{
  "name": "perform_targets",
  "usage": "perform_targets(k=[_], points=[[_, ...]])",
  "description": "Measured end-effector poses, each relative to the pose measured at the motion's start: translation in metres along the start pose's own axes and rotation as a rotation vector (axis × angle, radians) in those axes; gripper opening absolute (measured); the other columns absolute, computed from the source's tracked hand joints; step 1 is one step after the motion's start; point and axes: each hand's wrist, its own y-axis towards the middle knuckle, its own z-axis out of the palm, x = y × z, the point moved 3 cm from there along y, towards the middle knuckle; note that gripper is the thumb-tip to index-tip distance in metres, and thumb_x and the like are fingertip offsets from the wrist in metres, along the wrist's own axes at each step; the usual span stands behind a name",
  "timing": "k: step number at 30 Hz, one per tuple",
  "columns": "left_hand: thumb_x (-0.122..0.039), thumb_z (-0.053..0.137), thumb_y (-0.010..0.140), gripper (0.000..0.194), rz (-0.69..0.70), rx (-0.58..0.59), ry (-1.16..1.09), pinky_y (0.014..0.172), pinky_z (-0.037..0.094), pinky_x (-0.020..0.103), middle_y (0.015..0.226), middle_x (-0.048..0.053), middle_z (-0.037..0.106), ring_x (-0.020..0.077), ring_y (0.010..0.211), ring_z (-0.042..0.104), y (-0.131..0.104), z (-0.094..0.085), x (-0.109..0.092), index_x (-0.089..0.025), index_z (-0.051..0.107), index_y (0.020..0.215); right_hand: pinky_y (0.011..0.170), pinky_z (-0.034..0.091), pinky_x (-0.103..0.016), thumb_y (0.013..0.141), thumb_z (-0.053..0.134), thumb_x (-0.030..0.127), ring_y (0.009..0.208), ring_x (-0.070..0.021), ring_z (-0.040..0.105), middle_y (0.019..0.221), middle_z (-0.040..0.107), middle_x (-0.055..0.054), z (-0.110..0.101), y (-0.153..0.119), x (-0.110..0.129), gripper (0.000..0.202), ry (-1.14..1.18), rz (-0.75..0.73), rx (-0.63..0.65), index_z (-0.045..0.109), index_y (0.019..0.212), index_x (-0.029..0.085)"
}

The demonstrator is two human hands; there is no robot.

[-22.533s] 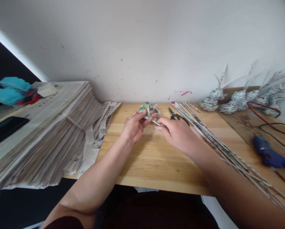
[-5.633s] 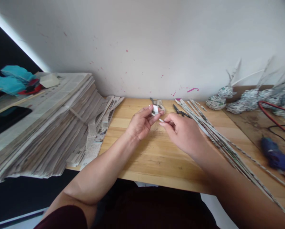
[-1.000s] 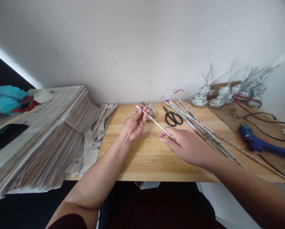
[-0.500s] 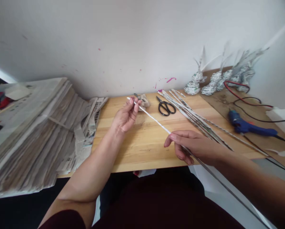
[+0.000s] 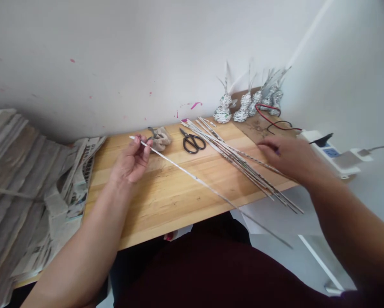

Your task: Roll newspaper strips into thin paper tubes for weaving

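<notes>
Two bare hands are working over one wooden table (image 5: 166,201), and they are staying well apart from each other. The left hand (image 5: 132,160) is pinching one long paper rod (image 5: 194,176) between thumb and fingers, close to its white tip, which is poking out past the thumb. The rod is slanting down across the table, passing over the near edge and ending in the air.

The right hand (image 5: 284,156) is hovering over one brown board (image 5: 249,126), its fingers curling. A small patch of blue is showing by them, but I cannot tell whether they are gripping it.

Between the hands, one pair of black scissors (image 5: 188,136) is lying with its two ring handles towards the person. One crumpled cloth (image 5: 162,139) is sitting just behind the left hand. More than five loose rods (image 5: 230,154) are lying in a bunch, too crossed for me to count exactly.

At the back, at least four woven figures (image 5: 223,110) are standing in a row, overlapping. One red cord (image 5: 279,127) is curling in front of them. One white power strip (image 5: 322,149) is resting beyond the right hand. At the left, one tall newspaper stack (image 5: 15,162) is rising beside one lower pile of strips (image 5: 82,167).
</notes>
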Motion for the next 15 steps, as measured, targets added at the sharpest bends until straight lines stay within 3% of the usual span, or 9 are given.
perform_targets(k=[2, 5, 11, 15], points=[[-0.013, 0.056, 0.092, 0.014, -0.014, 0.013, 0.049, 0.059, 0.057, 0.010, 0.072, 0.000, 0.070, 0.0100, 0.070, 0.072, -0.001, 0.000, 0.003, -0.014, 0.065, 0.081, 0.071, 0.032, -0.039, 0.090, 0.052, 0.022, 0.090, -0.0265, 0.060, 0.096, 0.070, -0.023, 0.004, 0.000, -0.032, 0.026, -0.189, 0.084, 0.015, 0.070, 0.103, 0.009], [-0.010, 0.054, 0.092, 0.015, -0.008, 0.012, 0.087, 0.061, 0.058, 0.011, 0.074, 0.002, 0.070, 0.0117, 0.072, 0.073, -0.003, 0.001, 0.007, -0.013, 0.065, 0.081, 0.067, 0.031, -0.039, 0.085, 0.056, 0.019, 0.089, -0.0274, 0.061, 0.107, 0.067, -0.026, 0.019, -0.004, -0.065, 0.033, -0.176, 0.172, 0.164, 0.067, 0.115, 0.009], [0.003, 0.050, 0.088, 0.021, -0.018, 0.039, 0.093, 0.074, 0.059, 0.014, 0.082, 0.004, 0.072, 0.0134, 0.083, 0.074, -0.004, 0.003, 0.012, -0.011, 0.065, 0.089, 0.072, 0.034, -0.039, 0.086, 0.055, 0.021, 0.095, -0.0264, 0.059, 0.112, 0.063, -0.026, 0.030, -0.009, -0.070, 0.038, -0.166, 0.136, 0.073, 0.064, 0.120, 0.006], [0.005, 0.048, 0.087, 0.025, -0.010, 0.073, 0.129, 0.078, 0.058, 0.014, 0.085, 0.003, 0.072, 0.0131, 0.086, 0.073, -0.004, 0.004, 0.012, -0.011, 0.066, 0.089, 0.076, 0.037, -0.037, 0.090, 0.050, 0.027, 0.099, -0.0264, 0.059, 0.112, 0.061, -0.023, 0.035, -0.007, -0.080, 0.044, -0.181, 0.073, 0.101, 0.060, 0.127, 0.006]])
